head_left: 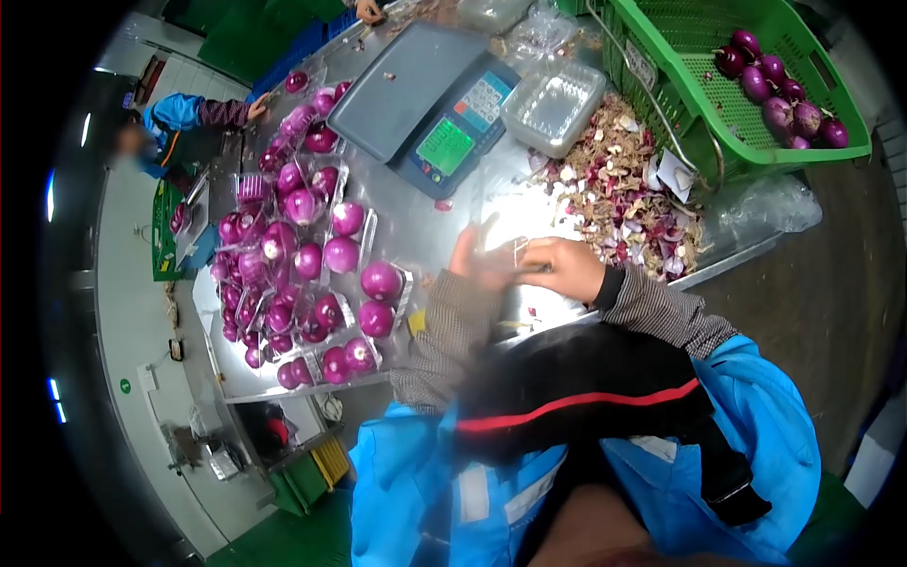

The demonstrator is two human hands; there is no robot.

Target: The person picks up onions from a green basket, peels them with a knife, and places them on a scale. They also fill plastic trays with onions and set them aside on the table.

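Observation:
My left hand (484, 261) is smeared by motion over the metal table (392, 248), so its fingers do not show clearly. Close beside it, my right hand (567, 268) has its fingers drawn together; whatever they hold, if anything, I cannot make out. Both hands are at the near edge, between clear trays of peeled red onions (381, 282) on the left and a heap of onion skins and trimmings (619, 189) on the right. A digital scale (444, 144) with a lit green display stands beyond them.
A stack of clear plastic trays (555, 104) stands right of the scale. The green basket (666, 57) at the right back holds several red onions (777, 115). Across the table, another person's sleeve (223, 113) reaches toward the onion trays. Another hand (368, 11) shows at the far edge.

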